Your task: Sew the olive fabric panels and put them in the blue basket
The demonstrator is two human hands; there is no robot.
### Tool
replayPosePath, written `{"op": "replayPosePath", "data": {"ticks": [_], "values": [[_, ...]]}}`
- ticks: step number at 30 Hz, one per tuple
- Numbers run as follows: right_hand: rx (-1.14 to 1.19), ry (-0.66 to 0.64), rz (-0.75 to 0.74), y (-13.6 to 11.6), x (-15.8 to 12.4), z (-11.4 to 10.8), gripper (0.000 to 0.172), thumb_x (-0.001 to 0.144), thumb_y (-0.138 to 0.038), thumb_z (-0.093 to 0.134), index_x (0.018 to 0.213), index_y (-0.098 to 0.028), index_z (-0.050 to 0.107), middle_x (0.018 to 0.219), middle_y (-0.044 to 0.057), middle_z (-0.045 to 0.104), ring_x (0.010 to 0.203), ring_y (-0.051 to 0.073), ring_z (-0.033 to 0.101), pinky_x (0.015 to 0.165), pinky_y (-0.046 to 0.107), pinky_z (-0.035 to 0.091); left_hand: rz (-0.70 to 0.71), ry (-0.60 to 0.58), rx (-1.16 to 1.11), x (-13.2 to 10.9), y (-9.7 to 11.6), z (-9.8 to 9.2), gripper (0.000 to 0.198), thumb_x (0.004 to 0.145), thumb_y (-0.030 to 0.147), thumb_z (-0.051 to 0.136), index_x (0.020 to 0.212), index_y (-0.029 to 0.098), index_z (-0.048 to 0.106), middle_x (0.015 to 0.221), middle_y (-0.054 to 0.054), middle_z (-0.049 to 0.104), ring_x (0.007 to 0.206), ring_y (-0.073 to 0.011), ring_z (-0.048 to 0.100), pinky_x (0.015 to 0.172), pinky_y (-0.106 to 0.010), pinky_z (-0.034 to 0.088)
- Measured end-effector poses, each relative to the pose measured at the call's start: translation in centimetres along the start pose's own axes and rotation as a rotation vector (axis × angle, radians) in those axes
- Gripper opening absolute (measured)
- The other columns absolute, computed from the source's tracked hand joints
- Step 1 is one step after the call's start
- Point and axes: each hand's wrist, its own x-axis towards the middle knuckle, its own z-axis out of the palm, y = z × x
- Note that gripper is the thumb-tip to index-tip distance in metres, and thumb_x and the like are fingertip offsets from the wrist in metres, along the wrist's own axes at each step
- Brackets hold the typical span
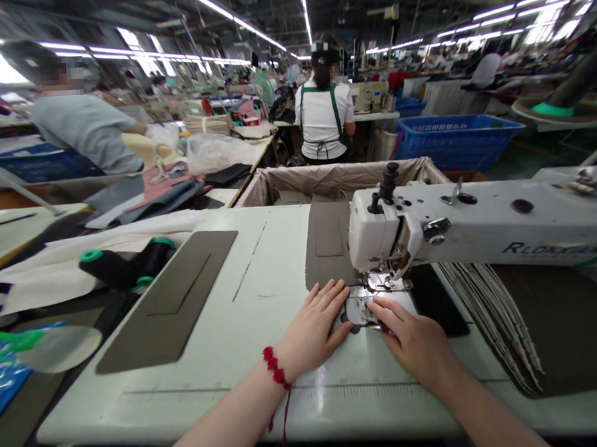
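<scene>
My left hand (311,329) lies flat beside the needle area of a white sewing machine (479,224). Its fingers are stretched out, with the tips at the near edge of an olive-grey fabric panel (324,239) that runs to the left of the machine head. A red braided bracelet circles that wrist. Over the metal needle plate (357,310), just in front of the presser foot, my right hand (417,344) reaches with its fingers extended and nothing visibly gripped. Another olive-grey panel (175,297), with a rectangle marked on it, rests on the table's left part.
A stack of olive-grey panels (559,330) lies at the right under the machine arm. Black thread cones (108,270) lie at the left. Beyond the table (254,332) stand a cloth-lined bin (336,175) and a blue crate (459,138). Two people sit further off.
</scene>
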Motion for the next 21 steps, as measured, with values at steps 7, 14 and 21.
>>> {"op": "replayPosePath", "data": {"ticks": [7,14,21], "values": [[-0.010,-0.001,0.009,-0.04,-0.02,0.22,0.051,0.088,-0.013,0.048,0.136,-0.027,0.044,0.143,0.002,0.046,0.098,0.018,0.064,0.077,0.033,0.053,-0.002,0.038,-0.014,-0.07,-0.07,0.18,0.064,0.095,0.041,0.050,0.149,0.025,0.019,0.154,-0.004,0.020,0.143,-0.0226,0.014,0.118,-0.046,0.018],[-0.021,0.018,0.011,-0.26,-0.04,0.22,0.049,0.087,-0.014,0.048,0.135,-0.027,0.047,0.141,0.002,0.048,0.101,0.019,0.063,0.079,0.032,0.052,-0.008,0.049,0.016,-0.24,-0.49,0.81,0.067,0.095,0.044,0.047,0.150,0.023,0.015,0.155,-0.006,0.015,0.143,-0.0220,0.012,0.118,-0.043,0.018],[-0.023,0.042,0.019,-0.56,-0.21,-0.01,0.046,0.089,-0.017,0.047,0.134,-0.027,0.048,0.139,0.002,0.050,0.107,0.020,0.061,0.083,0.032,0.051,-0.065,0.166,0.089,-0.25,0.10,0.34,0.063,0.095,0.050,0.045,0.146,0.019,0.024,0.140,-0.010,0.047,0.132,-0.0241,0.040,0.114,-0.042,0.023]]}}
